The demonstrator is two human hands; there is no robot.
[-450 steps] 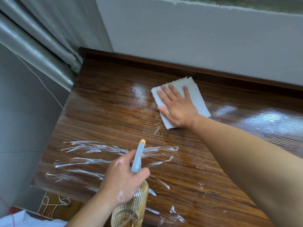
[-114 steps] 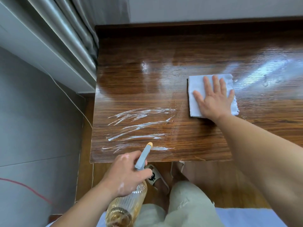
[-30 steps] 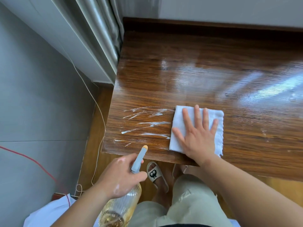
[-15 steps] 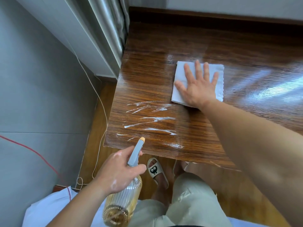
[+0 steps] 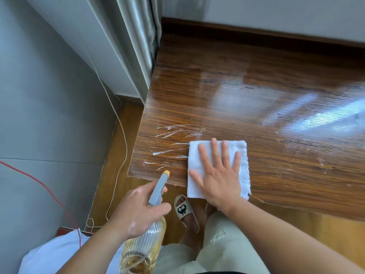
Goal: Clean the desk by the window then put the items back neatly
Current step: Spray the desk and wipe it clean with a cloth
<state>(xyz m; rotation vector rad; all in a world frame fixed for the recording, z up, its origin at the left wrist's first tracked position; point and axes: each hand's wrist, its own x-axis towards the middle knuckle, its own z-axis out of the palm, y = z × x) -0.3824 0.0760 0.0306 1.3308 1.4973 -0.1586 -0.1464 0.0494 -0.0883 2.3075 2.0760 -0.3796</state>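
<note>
Here the right hand point(image 5: 217, 175) lies flat with its fingers spread, palm pressed down on a folded white cloth point(image 5: 242, 167) that sits at the near edge of the desk point(image 5: 256, 99). The cloth's near edge reaches past the desk edge under the heel of the palm, and its right border shows beyond the little finger. The left hand point(image 5: 138, 210) is curled tight around the neck of a spray bottle point(image 5: 144, 246), held off the desk, below and to the left of the right hand. The bottle's grey trigger head with an orange tip point(image 5: 166, 172) points up toward the desk's near left corner; its ribbed clear body holds a yellowish liquid and hangs below the fist.

Just left of the right hand's fingertips, thin white streaks point(image 5: 171, 139) run across the wood, touching the cloth's left edge. Beyond the fingertips the desk surface is glossy brown and reflects light, running back to a pale wall point(image 5: 276, 12). Further left of the streaks, grey curtains point(image 5: 138, 36) hang at the desk's far left corner.

Below both hands are light trousers point(image 5: 217, 244) and a foot in a cream slipper point(image 5: 184, 210) with a black cartoon face, standing on a wooden floor. Left of the left hand a white cord point(image 5: 118, 135) and a red cord point(image 5: 39, 180) trail down a grey wall
</note>
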